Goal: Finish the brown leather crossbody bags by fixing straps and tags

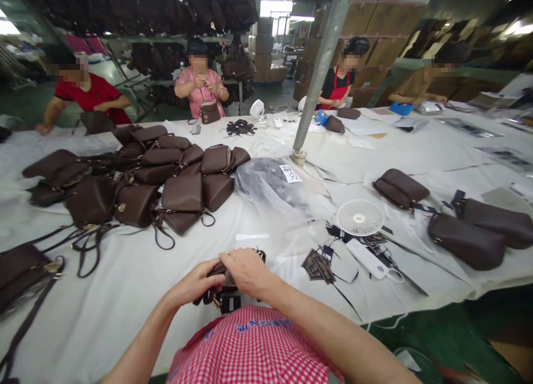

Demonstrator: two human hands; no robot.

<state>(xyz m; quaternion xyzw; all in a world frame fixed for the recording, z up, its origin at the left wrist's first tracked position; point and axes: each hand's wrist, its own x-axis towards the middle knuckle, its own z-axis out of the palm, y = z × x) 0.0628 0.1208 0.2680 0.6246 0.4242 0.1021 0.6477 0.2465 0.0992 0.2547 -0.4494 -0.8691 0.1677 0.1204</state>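
one white table [104, 300] stretched before us, heaped at left with brown bags [182, 192]. at its near edge, just before our checked apron [254, 348], we had a dark bag [229, 282] in our grasp, the left hand [195, 284] at its side, the right hand [246, 270] across its top. a white fan [360, 218] lay to the right, near dark tags [318, 267].

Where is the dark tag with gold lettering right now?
In the head view, the tag lies on the table, right of the right hand, below and left of the white fan.
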